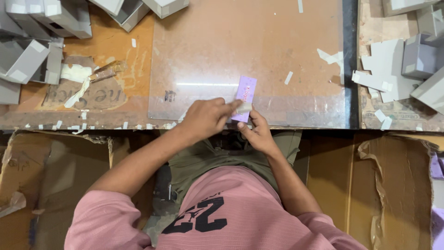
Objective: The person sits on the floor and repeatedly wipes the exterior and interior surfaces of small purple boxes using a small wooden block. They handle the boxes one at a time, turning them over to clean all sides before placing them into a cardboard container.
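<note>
At the near edge of the clear plastic sheet point(259, 41) that covers my workbench, I hold a small lilac card point(245, 96) flat between both hands. My left hand point(206, 118) comes in from the side, its thumb and fingers pinched narrow on the card's lower end, where a pale strip of tape or paper point(244, 107) sits. My right hand point(259, 134) comes up from below, fingertips touching that same lower end; whether it truly grips the card or only steadies it, I cannot tell. The card lies tilted a little, its top end pointing away from me onto the sheet.

Left of the sheet, on the bare orange board, lie a torn scrap of brown card and a crumpled white wad point(74, 72). Beyond that, at the far left corner, grey folded boxes point(27, 55) are heaped; more grey boxes and flat cut pieces point(397, 65) lie right of the sheet, past its dark edge. Small white tape bits point(288, 78) dot the sheet itself.

To do this well, I judge that the card should stay pressed flat on the sheet, the pale strip squared to its lower edge, and the pinch kept light so the thin card does not crease.
</note>
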